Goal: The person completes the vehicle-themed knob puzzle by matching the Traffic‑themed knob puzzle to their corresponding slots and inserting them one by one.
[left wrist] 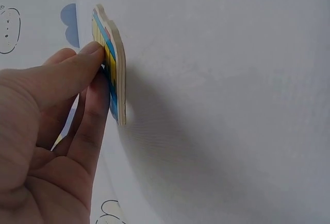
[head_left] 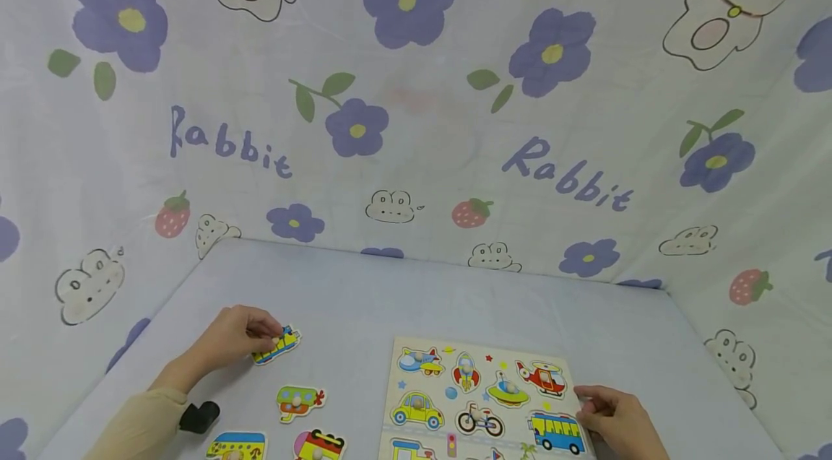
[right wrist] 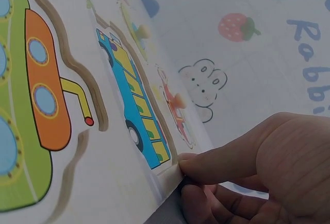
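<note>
In the head view, my left hand (head_left: pixel 237 333) is at the table's left side, pinching a yellow-and-blue wooden puzzle piece (head_left: pixel 279 348). The left wrist view shows thumb and fingers on the printed face of this piece (left wrist: pixel 111 69), its pale edge turned to the camera. My right hand (head_left: pixel 614 420) grips the right edge of the wooden puzzle board (head_left: pixel 464 344). Up close in the right wrist view, the thumb (right wrist: pixel 216 167) lies at the board's edge beside a printed blue bus (right wrist: pixel 134 100), with the other fingers curled below.
Left of the board lie a green-and-orange submarine piece (head_left: pixel 297 402), a red-and-yellow piece (head_left: pixel 321 443) and a yellow-and-blue piece (head_left: pixel 237 445). Knobbed pieces sit in the board, among them a car (head_left: pixel 417 413) and a helicopter (head_left: pixel 544 379). A patterned cloth wall (head_left: pixel 416 171) stands behind the table.
</note>
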`<control>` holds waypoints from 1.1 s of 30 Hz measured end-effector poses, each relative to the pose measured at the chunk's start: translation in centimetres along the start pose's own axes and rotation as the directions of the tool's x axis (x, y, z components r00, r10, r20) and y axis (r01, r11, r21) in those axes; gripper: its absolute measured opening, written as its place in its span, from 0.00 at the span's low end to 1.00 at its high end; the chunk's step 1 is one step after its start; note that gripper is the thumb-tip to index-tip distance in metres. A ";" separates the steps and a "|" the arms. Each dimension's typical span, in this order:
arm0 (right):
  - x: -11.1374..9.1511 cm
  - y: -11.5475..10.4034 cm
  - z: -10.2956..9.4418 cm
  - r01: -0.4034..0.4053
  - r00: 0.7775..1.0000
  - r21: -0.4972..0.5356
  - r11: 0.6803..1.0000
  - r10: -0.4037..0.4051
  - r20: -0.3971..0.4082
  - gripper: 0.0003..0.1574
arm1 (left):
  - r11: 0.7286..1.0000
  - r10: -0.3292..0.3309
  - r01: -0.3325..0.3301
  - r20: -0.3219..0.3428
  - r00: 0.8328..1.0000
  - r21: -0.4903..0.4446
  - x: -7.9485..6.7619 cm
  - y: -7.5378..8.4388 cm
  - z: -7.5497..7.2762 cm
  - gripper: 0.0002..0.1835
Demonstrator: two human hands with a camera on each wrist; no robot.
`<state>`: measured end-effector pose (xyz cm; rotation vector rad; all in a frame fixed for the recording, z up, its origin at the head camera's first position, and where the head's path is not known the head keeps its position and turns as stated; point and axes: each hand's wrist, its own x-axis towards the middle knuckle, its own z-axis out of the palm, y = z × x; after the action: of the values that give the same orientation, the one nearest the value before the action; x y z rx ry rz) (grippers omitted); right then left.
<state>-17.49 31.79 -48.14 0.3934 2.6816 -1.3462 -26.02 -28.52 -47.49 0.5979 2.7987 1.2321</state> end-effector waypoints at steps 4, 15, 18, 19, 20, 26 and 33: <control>-0.1 -0.1 0.0 -0.007 1.000 0.006 1.000 0.007 0.000 0.24 | 1.000 0.011 -0.011 0.002 1.000 0.011 0.0 0.0 0.1 0.08; -0.2 -0.2 0.0 -0.016 1.000 0.014 1.000 0.016 0.014 0.24 | 1.000 0.014 -0.014 0.031 0.999 -0.003 0.0 -0.2 0.1 0.08; -0.2 -0.2 0.0 -0.023 1.000 0.022 0.999 0.023 0.013 0.24 | 1.000 0.008 -0.008 0.032 0.999 -0.009 0.0 -0.3 0.0 0.08; -0.1 -0.1 0.0 -0.023 1.000 0.025 0.999 0.022 0.013 0.24 | 1.000 0.005 -0.005 0.031 0.999 -0.012 0.1 -0.2 0.0 0.08; -0.1 -0.1 0.0 -0.024 1.000 0.029 0.999 0.024 0.012 0.24 | 1.000 0.002 -0.002 0.031 1.000 -0.013 0.1 -0.2 0.0 0.08; 0.0 0.0 -0.1 -0.032 0.999 0.049 0.998 0.032 0.007 0.25 | 1.000 -0.005 0.006 0.027 1.000 -0.013 0.1 -0.1 0.0 0.08; 0.0 -0.3 -0.1 -0.032 0.999 0.045 0.999 0.031 0.009 0.25 | 1.000 0.014 -0.013 0.027 1.000 -0.008 0.2 0.0 -0.1 0.07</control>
<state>-17.62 31.67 -47.84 0.4321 2.6315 -1.3981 -26.22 -28.55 -47.38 0.6292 2.7709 1.2274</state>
